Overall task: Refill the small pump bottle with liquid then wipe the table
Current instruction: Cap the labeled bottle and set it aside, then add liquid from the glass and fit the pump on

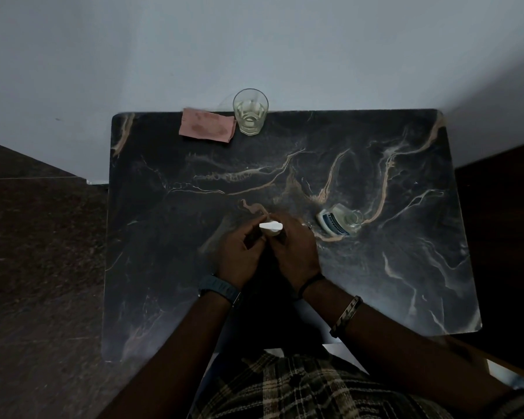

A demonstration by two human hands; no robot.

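My left hand (239, 252) and right hand (294, 249) both pinch the white pump head (271, 226), its nozzle pointing left, over the dark marble table (375, 267). The small bottle (339, 222) stands just right, open. Glass (250, 111) and pink cloth (207, 127) sit by the pale wall (254, 40).

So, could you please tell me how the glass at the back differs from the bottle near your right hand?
The glass is taller, with plain facets; the bottle is squat and carries a blue-and-white label. The glass stands at the table's far edge beside the pink cloth; the bottle stands mid-table, with its top open. Both are clear and upright.
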